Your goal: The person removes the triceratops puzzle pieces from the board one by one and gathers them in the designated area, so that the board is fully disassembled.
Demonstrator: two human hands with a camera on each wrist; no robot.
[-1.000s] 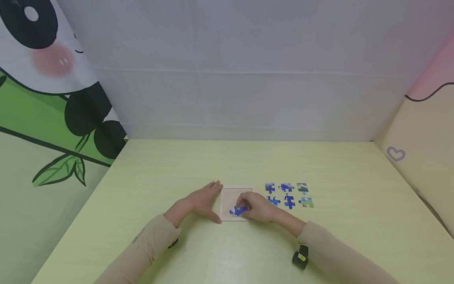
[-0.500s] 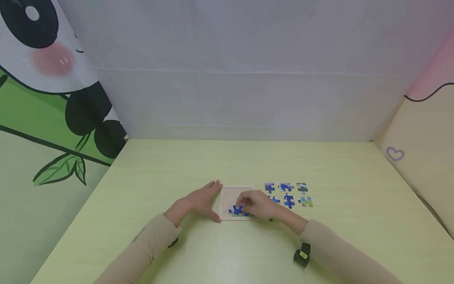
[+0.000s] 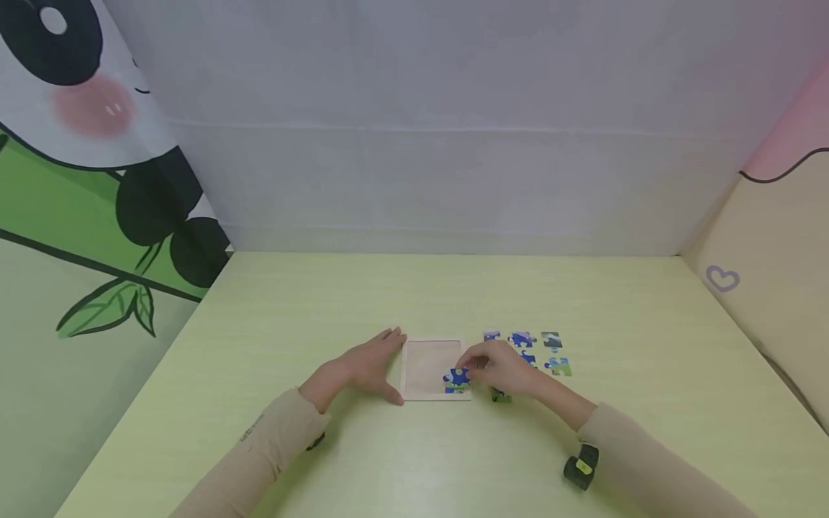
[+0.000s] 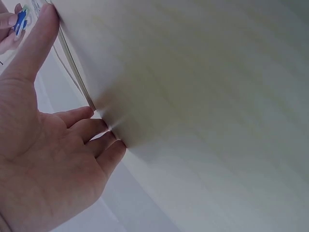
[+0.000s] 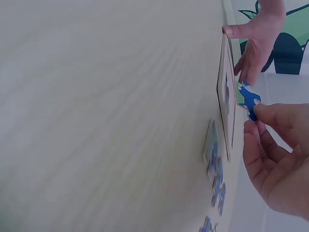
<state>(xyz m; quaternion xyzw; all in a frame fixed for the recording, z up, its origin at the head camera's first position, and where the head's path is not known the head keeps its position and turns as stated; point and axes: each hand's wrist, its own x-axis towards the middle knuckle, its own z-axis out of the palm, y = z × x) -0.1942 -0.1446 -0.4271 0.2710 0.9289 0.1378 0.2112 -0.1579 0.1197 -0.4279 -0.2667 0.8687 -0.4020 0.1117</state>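
Observation:
My right hand (image 3: 500, 368) pinches a blue jigsaw puzzle piece (image 3: 457, 378) with green and white patches between thumb and fingertips. In the right wrist view the puzzle piece (image 5: 248, 99) is tilted up, close over the shallow square puzzle tray (image 3: 427, 363). From the head view it overlaps the tray's front right corner. Fingers spread, my left hand (image 3: 368, 367) rests against the tray's left side, its thumb near the front corner and its fingertips near the back one. The left wrist view shows the thumb (image 4: 36, 43) along the tray's edge.
Several loose puzzle pieces (image 3: 522, 339) lie in rows on the pale table (image 3: 311, 302) right of the tray, partly hidden by my right hand. A greenish piece (image 3: 501, 395) shows just below that hand. A white cloth wall (image 3: 453, 187) stands behind the table.
My right hand has moved to the right with the puzzle piece, from the tray's front middle to its front right corner. My left hand stays at the tray's left side.

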